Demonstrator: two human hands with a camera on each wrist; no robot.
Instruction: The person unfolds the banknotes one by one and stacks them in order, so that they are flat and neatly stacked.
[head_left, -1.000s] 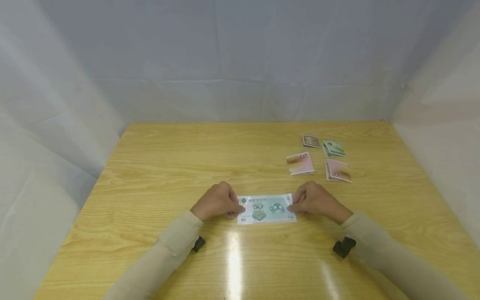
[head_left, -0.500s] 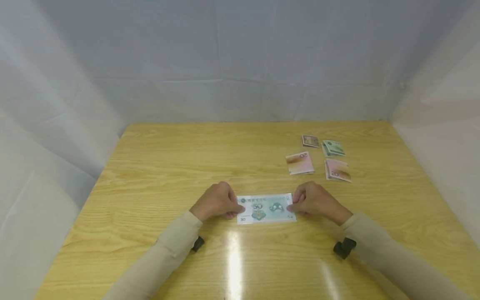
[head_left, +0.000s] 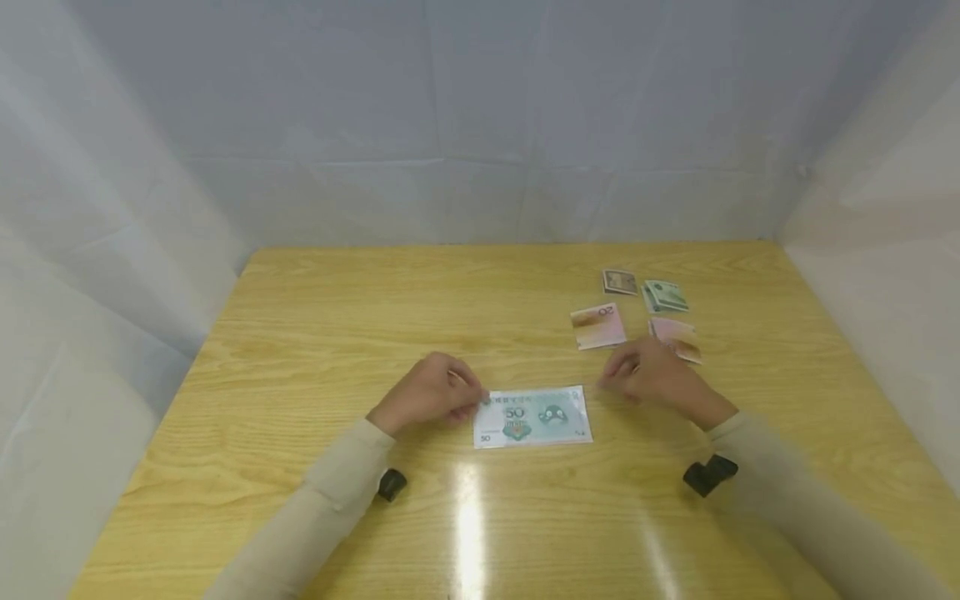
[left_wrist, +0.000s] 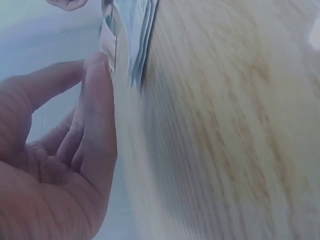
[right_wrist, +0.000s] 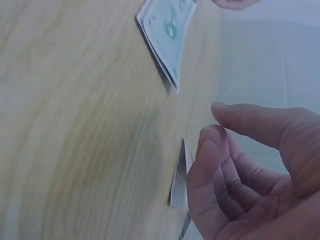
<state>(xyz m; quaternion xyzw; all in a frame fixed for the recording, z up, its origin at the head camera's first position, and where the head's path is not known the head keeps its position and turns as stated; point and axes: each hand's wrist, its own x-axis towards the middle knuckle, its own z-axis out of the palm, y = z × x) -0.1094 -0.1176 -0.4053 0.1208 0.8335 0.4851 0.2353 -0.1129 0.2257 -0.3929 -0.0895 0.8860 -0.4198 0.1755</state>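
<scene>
Banknote (head_left: 532,416) marked 50 lies flat on your wooden table (head_left: 337,333), just below the frame's centre. Your left hand (head_left: 427,397) sits at its left edge, fingers loosely curled, fingertips touching the upper left corner. Your right hand (head_left: 648,377) hovers up and right of the note, apart from it, fingers relaxed and holding nothing, just beside the folded notes (head_left: 597,325) in the upper right.

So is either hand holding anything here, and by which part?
Nothing is held. The left hand only touches the 50 banknote at its left end; the right hand is off it, empty.
</scene>
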